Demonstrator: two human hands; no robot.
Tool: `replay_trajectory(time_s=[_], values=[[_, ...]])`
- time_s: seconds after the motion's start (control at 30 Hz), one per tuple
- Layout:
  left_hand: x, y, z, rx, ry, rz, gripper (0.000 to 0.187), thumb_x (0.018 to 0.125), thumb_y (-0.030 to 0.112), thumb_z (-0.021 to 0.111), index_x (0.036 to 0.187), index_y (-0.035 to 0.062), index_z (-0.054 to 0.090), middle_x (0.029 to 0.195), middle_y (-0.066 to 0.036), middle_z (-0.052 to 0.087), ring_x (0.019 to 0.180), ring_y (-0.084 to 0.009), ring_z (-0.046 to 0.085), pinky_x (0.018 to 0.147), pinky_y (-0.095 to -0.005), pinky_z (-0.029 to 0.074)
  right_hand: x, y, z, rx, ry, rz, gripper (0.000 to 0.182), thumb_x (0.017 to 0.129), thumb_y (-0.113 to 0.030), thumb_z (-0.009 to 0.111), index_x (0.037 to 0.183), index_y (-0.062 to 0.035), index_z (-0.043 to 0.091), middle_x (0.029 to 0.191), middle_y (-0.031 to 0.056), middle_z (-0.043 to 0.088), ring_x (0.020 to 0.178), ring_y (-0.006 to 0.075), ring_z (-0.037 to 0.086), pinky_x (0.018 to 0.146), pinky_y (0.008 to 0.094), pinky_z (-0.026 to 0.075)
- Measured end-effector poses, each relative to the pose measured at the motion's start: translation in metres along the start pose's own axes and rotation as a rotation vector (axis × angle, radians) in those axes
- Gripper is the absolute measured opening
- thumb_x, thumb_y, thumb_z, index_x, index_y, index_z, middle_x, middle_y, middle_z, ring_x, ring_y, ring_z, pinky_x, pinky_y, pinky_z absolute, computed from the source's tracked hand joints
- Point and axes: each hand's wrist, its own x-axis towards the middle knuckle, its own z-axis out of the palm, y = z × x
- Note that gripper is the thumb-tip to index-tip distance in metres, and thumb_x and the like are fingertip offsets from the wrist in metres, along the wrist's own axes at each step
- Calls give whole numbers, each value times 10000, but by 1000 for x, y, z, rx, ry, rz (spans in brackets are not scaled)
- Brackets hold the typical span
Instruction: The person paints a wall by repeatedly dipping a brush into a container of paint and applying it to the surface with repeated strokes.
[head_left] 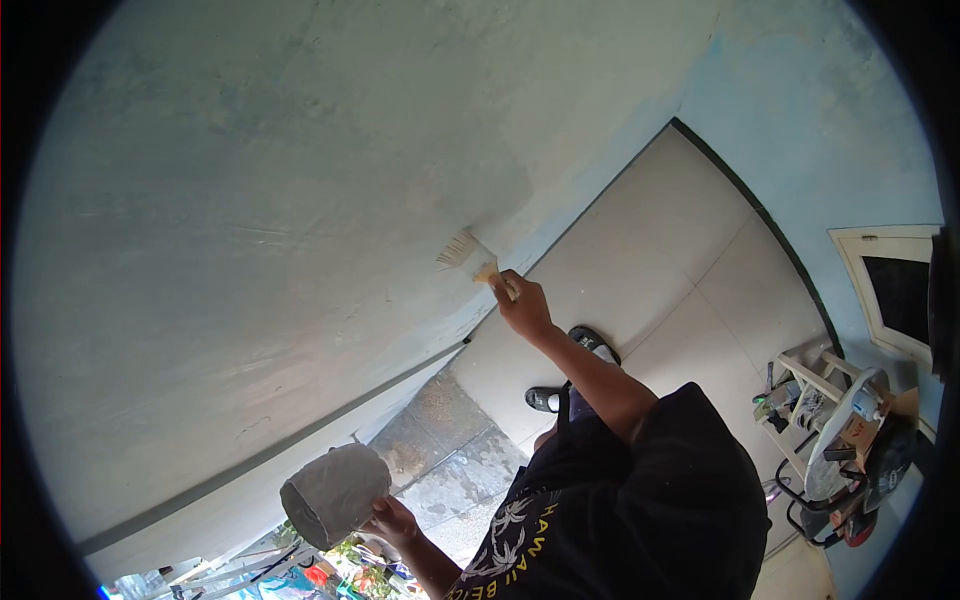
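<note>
My right hand (pixel 522 304) is closed round the handle of a wide paintbrush (pixel 472 256), its pale, splayed bristles right at the wall (pixel 250 220). Around the bristle tips the wall's patchy grey-green surface shows a darker area. Lower down, my left hand (pixel 391 522) grips a grey, rounded container (pixel 342 488) by its side, fingers partly hidden behind it. The container looks tilted in this view, with a rim at its left end, and its contents are hidden.
Pale floor tiles (pixel 650 260) meet the wall along a dark edge. My shoes (pixel 594 345) stand on them. At right, a white stool (pixel 795 400) and a cluttered pile with a cardboard box (pixel 860 432) stand by a blue wall (pixel 800 110). Colourful clutter lies at the bottom.
</note>
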Motion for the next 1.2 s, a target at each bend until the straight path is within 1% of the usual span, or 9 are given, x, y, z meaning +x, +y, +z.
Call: replay_trajectory(time_s=[0.17, 0.27, 0.53, 0.77, 0.83, 0.9, 0.93, 1.03, 1.2], values=[[0, 2, -13, 31, -16, 29, 845, 841, 360, 732, 1480, 101, 244, 1481, -131, 348, 1325, -313, 392, 1102, -470, 329, 21, 93, 17, -198, 59, -23, 251, 957, -313, 555, 911, -72, 607, 673, 194, 623, 650, 409, 622, 561, 491, 474], [-5, 7, -24, 49, -18, 35, 848, 839, 363, 733, 1480, 98, 245, 1479, -133, 350, 1323, -313, 393, 1102, -471, 328, 25, 127, 9, -309, -17, 116, 290, 963, -326, 546, 932, -42, 595, 741, 211, 643, 720, 417, 633, 619, 483, 489], [-19, 9, -27, 82, -15, 23, 855, 834, 373, 734, 1478, 89, 249, 1474, -138, 357, 1320, -312, 398, 1102, -472, 328, 77, 212, -2, -545, -27, 774, 381, 937, -404, 539, 1017, -58, 676, 1022, 173, 695, 957, 346, 669, 797, 442, 540], [-8, -3, -6, 20, -5, 16, 862, 830, 382, 736, 1477, 80, 252, 1469, -142, 363, 1316, -312, 402, 1102, -473, 327, 60, 131, -31, -353, -46, 278, 342, 927, -344, 577, 942, -16, 669, 852, 215, 677, 835, 382, 664, 719, 449, 519], [-4, -5, 1, 15, -7, 6, 864, 828, 384, 736, 1476, 78, 253, 1468, -144, 365, 1315, -312, 403, 1102, -474, 327, 40, 75, -34, -178, -28, 129, 311, 925, -319, 602, 918, -13, 660, 729, 206, 649, 694, 380, 645, 629, 435, 491], [4, -6, 15, 10, -19, 1, 866, 827, 386, 737, 1476, 76, 254, 1466, -145, 366, 1315, -312, 405, 1102, -474, 327, 25, 6, -41, -22, -42, 44, 272, 937, -280, 605, 924, -15, 663, 664, 183, 619, 551, 288, 600, 557, 378, 464], [5, -6, 15, 5, -27, -1, 867, 827, 388, 737, 1476, 75, 254, 1466, -145, 367, 1314, -312, 405, 1102, -474, 327, 20, -23, -43, 24, -52, 2, 252, 937, -272, 612, 939, -25, 662, 658, 176, 616, 527, 256, 585, 546, 366, 457], [8, -7, 27, -20, -48, -5, 871, 825, 391, 738, 1475, 71, 256, 1464, -147, 370, 1313, -312, 407, 1102, -475, 327, 19, -83, -53, 56, -173, -26, 255, 933, -293, 618, 959, -44, 659, 687, 177, 636, 579, 304, 615, 583, 383, 475], [15, -12, 27, 18, -74, -3, 863, 829, 398, 733, 1473, 74, 259, 1468, -147, 359, 1318, -313, 399, 1111, -482, 318, 26, 6, -24, -26, -145, 43, 301, 938, -338, 592, 949, -44, 653, 733, 198, 649, 671, 368, 641, 628, 428, 488]])
